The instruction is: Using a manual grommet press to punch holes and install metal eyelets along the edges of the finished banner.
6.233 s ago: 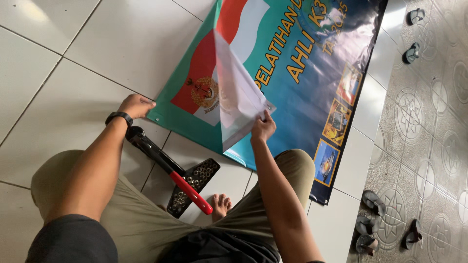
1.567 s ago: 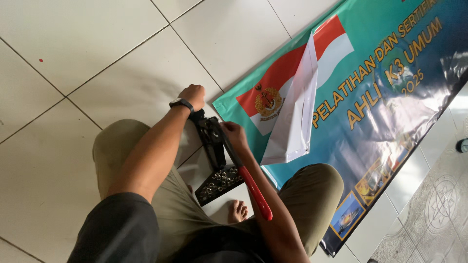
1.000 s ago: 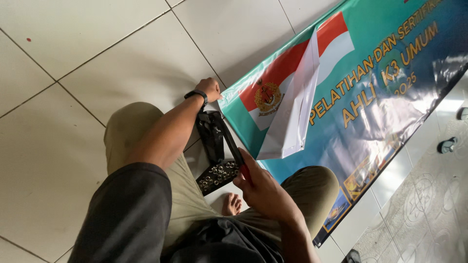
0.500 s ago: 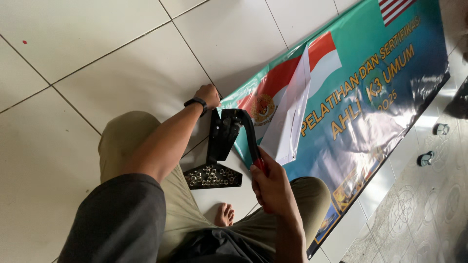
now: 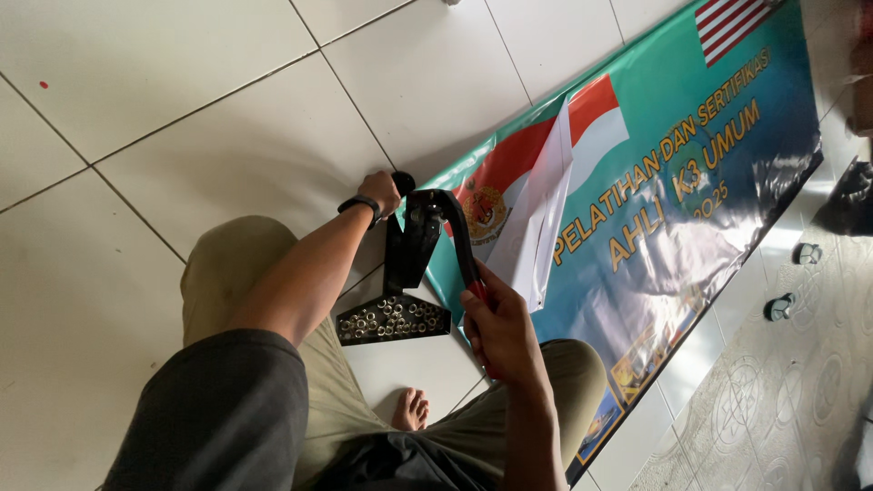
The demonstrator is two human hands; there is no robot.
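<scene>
Covering the white floor tiles (image 5: 182,118), a large green-blue banner (image 5: 691,227) lies flat, one white corner flap (image 5: 536,227) folded up. At its left edge stands a black eyelet press (image 5: 414,250), its tray (image 5: 393,319) holding small metal eyelets. The right hand (image 5: 500,332) is wrapped around the press's red-gripped lever (image 5: 466,259). The left hand (image 5: 380,191), with fingers curled, rests at the banner's edge beside the press head.

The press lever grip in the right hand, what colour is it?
Red; the lever grip shows just above the right hand in the head view.
</scene>
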